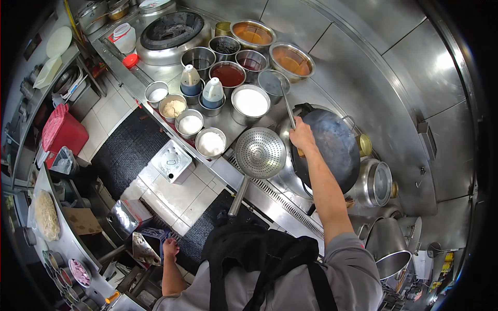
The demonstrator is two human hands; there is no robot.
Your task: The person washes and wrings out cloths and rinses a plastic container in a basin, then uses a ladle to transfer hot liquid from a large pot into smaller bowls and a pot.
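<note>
My right hand [302,136] is closed round the handle of a long metal ladle [289,106], whose bowl lies at a metal container behind the wok. Beneath my right forearm sits a dark wok [332,150] with a faint haze over it. A perforated strainer [260,153] rests left of the wok, its handle pointing toward me. Low down at the left, my left hand [170,249] hangs beside a blue-and-white box [155,236]; its fingers look curled, and what they hold, if anything, is too small to make out.
Bowls of white powder [210,142], red sauce [228,74] and orange liquid [292,59] stand beyond the strainer, with two squeeze bottles [212,93]. A second burner [171,31] is at the back left. A metal tin [171,160] stands on the floor; a large pot [388,246] is at the right.
</note>
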